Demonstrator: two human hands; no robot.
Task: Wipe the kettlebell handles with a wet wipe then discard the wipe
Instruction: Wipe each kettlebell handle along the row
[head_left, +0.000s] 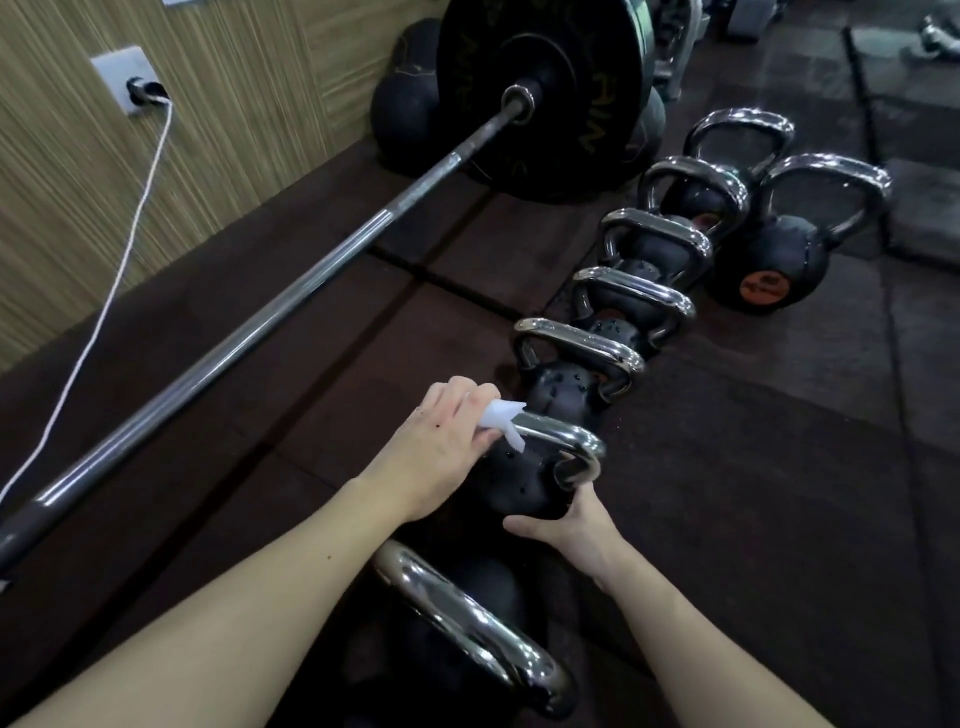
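Left hand (441, 447) covers the left end of the second kettlebell's handle (561, 436); most of the wet wipe (501, 418) is buried under its fingers, only a white corner showing. Right hand (566, 525) hides part of that bell's body; its fingertips are out of sight behind it. Nearest kettlebell (467, 623) largely masked by both forearms. Barbell (291, 312) cut off at left edge. Top right corner blurred, a pale object (940, 39) there unidentifiable. Orange label (762, 288) unreadable.

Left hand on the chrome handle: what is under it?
A white wet wipe sticks out from under the left hand, wrapped on the chrome handle. The rest of the wipe and that handle end are covered.
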